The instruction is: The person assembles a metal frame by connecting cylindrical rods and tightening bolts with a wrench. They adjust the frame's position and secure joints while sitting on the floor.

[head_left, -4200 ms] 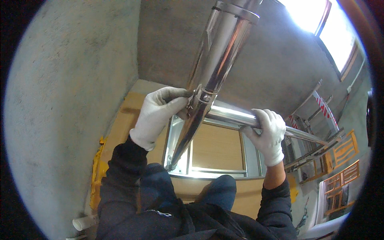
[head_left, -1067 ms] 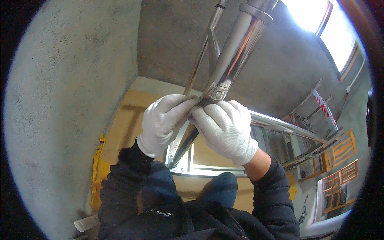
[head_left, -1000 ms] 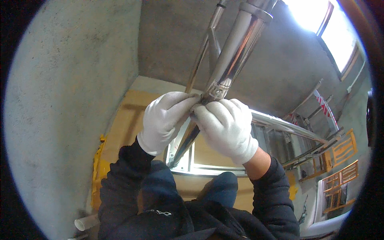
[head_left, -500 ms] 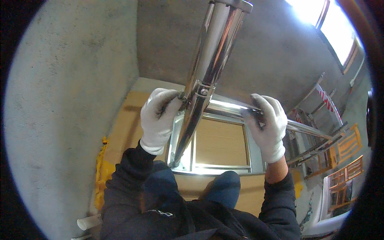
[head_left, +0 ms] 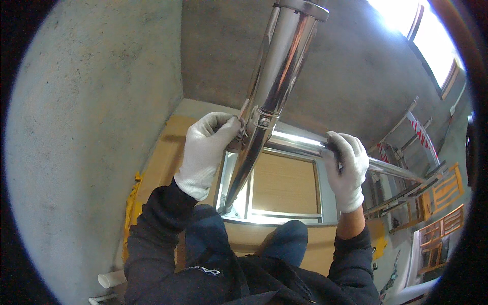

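A shiny metal post [head_left: 283, 61] rises from the base frame [head_left: 274, 220] in front of me and widens above a joint. A bolt head [head_left: 265, 122] shows on the collar at that joint. My left hand [head_left: 203, 155], in a white knitted glove with dark fingertips, is pinched closed against the joint's left side. What its fingertips hold is too small to name. From the joint a round metal tube [head_left: 297, 142] runs off to the right. My right hand [head_left: 348, 173], gloved the same way, has its fingers and thumb closed around this tube.
Brown cardboard [head_left: 284, 183] lies under the frame. A concrete wall [head_left: 101, 122] stands close on the left, with yellow wrapping [head_left: 131, 213] and a white pipe [head_left: 112, 279] at its foot. A metal ladder [head_left: 422, 134] and wooden chairs [head_left: 447, 185] are at the right.
The view has shifted slightly, so the scene sits a little lower and to the right. My left fingertips have turned in closer against the joint. My right hand keeps its hold on the tube.
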`<state>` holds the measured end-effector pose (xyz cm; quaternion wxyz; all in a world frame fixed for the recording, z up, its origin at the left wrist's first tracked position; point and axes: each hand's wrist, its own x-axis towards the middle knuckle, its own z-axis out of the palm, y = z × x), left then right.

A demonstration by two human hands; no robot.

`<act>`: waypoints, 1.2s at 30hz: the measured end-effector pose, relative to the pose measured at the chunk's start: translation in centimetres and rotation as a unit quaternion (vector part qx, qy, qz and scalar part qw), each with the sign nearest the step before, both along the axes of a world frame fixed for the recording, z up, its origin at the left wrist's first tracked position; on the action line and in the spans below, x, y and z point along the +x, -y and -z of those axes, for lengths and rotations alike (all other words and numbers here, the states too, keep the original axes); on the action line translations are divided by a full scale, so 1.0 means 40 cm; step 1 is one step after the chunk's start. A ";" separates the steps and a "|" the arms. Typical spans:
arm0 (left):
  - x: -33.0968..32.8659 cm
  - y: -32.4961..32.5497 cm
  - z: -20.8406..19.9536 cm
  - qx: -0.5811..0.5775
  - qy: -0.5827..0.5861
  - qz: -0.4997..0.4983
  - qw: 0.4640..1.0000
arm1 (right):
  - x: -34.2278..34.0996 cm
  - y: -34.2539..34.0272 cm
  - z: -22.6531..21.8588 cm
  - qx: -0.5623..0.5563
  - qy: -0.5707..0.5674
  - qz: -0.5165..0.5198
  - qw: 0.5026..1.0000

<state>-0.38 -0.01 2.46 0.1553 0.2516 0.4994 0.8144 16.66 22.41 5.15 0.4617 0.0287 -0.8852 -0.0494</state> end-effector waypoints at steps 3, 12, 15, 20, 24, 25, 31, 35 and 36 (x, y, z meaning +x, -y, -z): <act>-0.003 0.001 0.010 0.075 0.073 0.033 0.994 | 0.001 0.003 -0.002 0.005 0.015 0.003 1.000; 0.062 0.028 0.074 0.058 -0.104 -0.104 0.987 | 0.007 0.045 -0.009 -0.035 -0.006 -0.042 0.999; 0.091 0.048 0.095 0.033 -0.338 -0.086 0.937 | -0.005 0.139 -0.029 -0.072 0.059 -0.124 0.988; 0.115 0.041 0.083 0.032 -0.509 -0.082 0.856 | -0.049 0.235 -0.010 -0.134 0.154 -0.261 0.943; 0.099 0.054 0.095 0.049 -0.447 -0.030 0.893 | -0.041 0.250 0.001 -0.194 0.143 -0.279 0.929; 0.093 0.054 0.105 0.062 -0.412 -0.020 0.909 | -0.034 0.251 -0.006 -0.215 0.133 -0.281 0.926; 0.018 0.006 0.067 0.068 -0.217 -0.107 0.968 | -0.009 0.233 -0.015 -0.293 0.088 -0.262 0.915; 0.009 -0.002 0.053 0.037 -0.142 -0.022 0.989 | -0.016 0.230 -0.015 -0.228 0.098 -0.256 0.934; 0.009 -0.003 0.051 0.049 -0.107 -0.008 0.993 | -0.018 0.230 -0.014 -0.218 0.098 -0.253 0.938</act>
